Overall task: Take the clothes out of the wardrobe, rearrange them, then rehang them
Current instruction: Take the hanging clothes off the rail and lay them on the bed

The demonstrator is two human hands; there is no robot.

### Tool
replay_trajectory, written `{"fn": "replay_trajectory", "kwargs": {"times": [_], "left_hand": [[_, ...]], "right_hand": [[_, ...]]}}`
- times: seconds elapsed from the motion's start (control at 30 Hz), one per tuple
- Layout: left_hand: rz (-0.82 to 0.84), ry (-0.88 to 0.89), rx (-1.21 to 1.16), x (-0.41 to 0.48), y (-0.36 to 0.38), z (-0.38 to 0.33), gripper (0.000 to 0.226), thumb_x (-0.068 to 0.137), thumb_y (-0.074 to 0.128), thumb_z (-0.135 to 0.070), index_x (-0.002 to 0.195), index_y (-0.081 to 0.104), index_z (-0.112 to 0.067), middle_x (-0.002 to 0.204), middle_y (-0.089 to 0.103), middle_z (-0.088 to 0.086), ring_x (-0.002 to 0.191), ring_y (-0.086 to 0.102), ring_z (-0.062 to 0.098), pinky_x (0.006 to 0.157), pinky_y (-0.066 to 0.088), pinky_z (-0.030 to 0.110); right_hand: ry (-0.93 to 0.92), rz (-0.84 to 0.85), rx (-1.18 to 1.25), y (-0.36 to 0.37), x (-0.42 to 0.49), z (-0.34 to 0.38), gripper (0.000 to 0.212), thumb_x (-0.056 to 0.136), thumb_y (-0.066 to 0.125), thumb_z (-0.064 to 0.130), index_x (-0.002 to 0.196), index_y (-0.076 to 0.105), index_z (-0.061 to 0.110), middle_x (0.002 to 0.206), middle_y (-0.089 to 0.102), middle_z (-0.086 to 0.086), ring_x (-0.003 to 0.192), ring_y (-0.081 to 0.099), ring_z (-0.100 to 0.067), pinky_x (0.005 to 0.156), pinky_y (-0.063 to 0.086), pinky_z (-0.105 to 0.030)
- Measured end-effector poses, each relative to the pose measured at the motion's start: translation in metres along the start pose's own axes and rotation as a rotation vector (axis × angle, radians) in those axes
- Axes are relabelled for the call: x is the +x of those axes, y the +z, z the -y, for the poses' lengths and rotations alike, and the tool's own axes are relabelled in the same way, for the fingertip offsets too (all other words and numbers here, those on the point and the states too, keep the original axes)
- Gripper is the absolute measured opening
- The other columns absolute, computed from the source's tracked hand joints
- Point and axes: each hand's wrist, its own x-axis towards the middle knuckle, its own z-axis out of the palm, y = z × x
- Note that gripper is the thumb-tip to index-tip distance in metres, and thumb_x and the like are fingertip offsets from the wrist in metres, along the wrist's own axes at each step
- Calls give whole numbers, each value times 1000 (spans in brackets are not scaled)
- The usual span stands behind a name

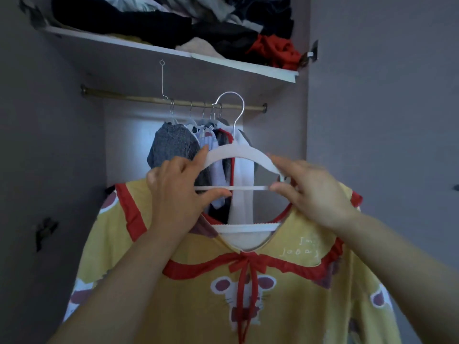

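A yellow top (285,301) with red trim, a red bow and a mouse print hangs on a white hanger (239,151) with a metal hook, held up in front of the open wardrobe. My left hand (178,192) grips the hanger's left arm and crossbar. My right hand (315,192) pinches the hanger's right arm and the end of the crossbar. The hook is below and in front of the brass rail (139,98), apart from it. Several garments (176,142) hang on that rail behind the hanger.
A shelf (238,64) above the rail carries a heap of dark, red and pale folded clothes (223,28). A thin wire hook (162,80) dangles from the shelf onto the rail. The rail is bare at its left and right ends. A plain wall stands to the right.
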Motion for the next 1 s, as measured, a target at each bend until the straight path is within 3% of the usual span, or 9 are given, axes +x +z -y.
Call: {"fn": "replay_trajectory", "kwargs": {"times": [0.07,0.13,0.23,0.37,0.43,0.57,0.77,0.9,1.0], "left_hand": [[16,-2,-33,-15,-4,-24,86,69,36,-81,134,46,-25,85,49,2,79,49,25,72,47,51],[29,-3,-71,-29,-7,-44,85,74,29,-82,133,46,-23,87,53,4,79,52,26,73,48,50],[50,26,-58,-42,-11,-77,86,77,25,-81,130,52,-19,85,58,5,77,56,28,75,45,45],[42,62,-61,-51,-18,-112,82,72,37,-73,134,44,-21,87,61,6,84,53,26,78,47,49],[43,84,-150,-58,-21,-123,80,73,38,-72,134,44,-21,87,60,5,87,44,19,80,43,42],[53,84,-387,-76,-29,-145,76,76,39,-73,128,55,-20,85,55,3,84,43,17,77,30,33],[132,131,-644,-105,-62,-198,68,65,63,-56,120,64,-15,84,60,7,75,56,27,70,44,38],[75,230,-890,-127,-92,-248,64,70,57,-57,121,57,-18,83,59,10,72,56,30,68,48,42],[78,294,-1060,-147,-125,-302,64,71,57,-58,123,52,-20,83,58,8,75,50,23,66,47,41]], "right_hand": [[-16,0,-55,-12,-28,-1,68,80,42,62,138,45,26,75,47,4,72,55,-25,67,43,-34],[0,-5,-134,-24,-53,-3,74,76,42,65,138,45,25,73,47,2,67,54,-24,65,38,-29],[-1,-24,-277,-52,-85,-2,70,78,41,62,135,46,23,71,52,0,61,54,-23,58,42,-29],[12,-21,-448,-95,-121,8,63,86,36,56,134,50,18,76,58,-2,62,52,-19,55,38,-24],[28,-28,-523,-116,-141,16,60,88,37,54,131,54,16,81,61,-4,64,54,-20,55,39,-24],[99,-46,-654,-153,-179,43,57,87,41,55,125,60,17,89,65,-5,70,57,-24,58,45,-28],[253,-102,-890,-207,-242,110,53,83,49,53,119,64,17,92,66,-6,76,60,-27,63,48,-33],[384,-91,-1020,-252,-295,164,53,80,53,52,117,66,17,91,67,-5,76,60,-26,64,50,-34],[488,-32,-1154,-300,-341,219,53,80,51,52,115,67,16,88,67,-4,74,61,-25,61,51,-31]]}}
